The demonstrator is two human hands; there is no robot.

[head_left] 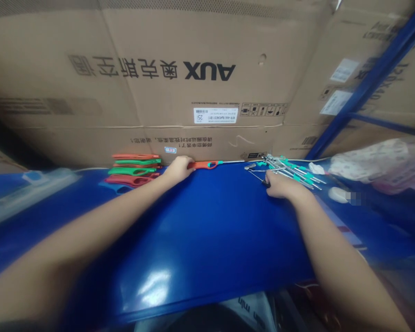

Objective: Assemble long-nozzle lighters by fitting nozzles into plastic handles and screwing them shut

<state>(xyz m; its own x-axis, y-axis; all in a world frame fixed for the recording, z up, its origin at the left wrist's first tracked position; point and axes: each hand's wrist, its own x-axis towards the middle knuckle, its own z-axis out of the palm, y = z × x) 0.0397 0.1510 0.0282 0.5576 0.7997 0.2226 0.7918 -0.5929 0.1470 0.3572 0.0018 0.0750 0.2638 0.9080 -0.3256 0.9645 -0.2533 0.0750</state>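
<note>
My left hand (178, 169) is closed round the orange handle of a long-nosed lighter (207, 164) that lies on the blue table (200, 230), its metal tube pointing right. Just left of that hand is a stack of orange and green lighter handles (134, 169). My right hand (280, 186) rests on the table with fingers curled at the near edge of a pile of thin metal rods with teal fittings (290, 170); a small dark part shows at its fingertips.
Large brown cardboard boxes (193, 78) stand right behind the table. A blue rack post (370, 78) slants up at the right. A patterned bag (373, 161) and a white object (337, 194) lie at the right, clear plastic (24, 193) at the left.
</note>
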